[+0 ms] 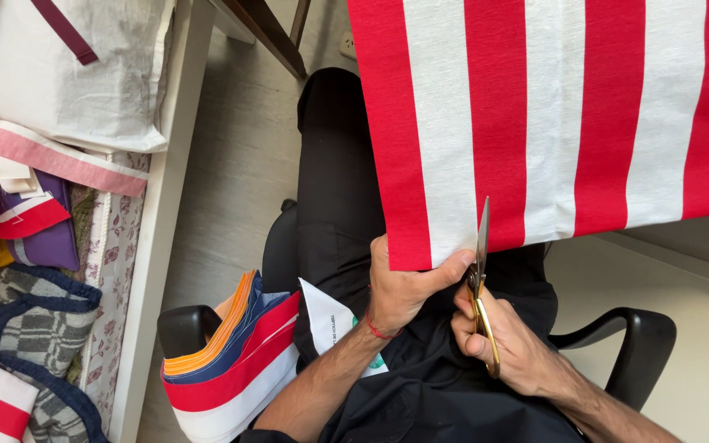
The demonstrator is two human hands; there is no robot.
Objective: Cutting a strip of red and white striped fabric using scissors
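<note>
A large red and white striped cloth (551, 123) hangs down across the upper right. My left hand (404, 287) pinches its lower edge at a red stripe, thumb on the white stripe beside it. My right hand (506, 344) grips gold-handled scissors (479, 279), whose blades point up and bite into the cloth's lower edge where white meets red. Both hands sit over my lap in black clothes, on a black office chair.
A folded stack of orange, blue, red and white fabrics (231, 353) rests on the left chair arm (184, 328). A white paper (330, 320) lies on my lap. White shelving (157, 221) at left holds piled textiles (34, 205). The right chair arm (642, 344) stands beside a white surface.
</note>
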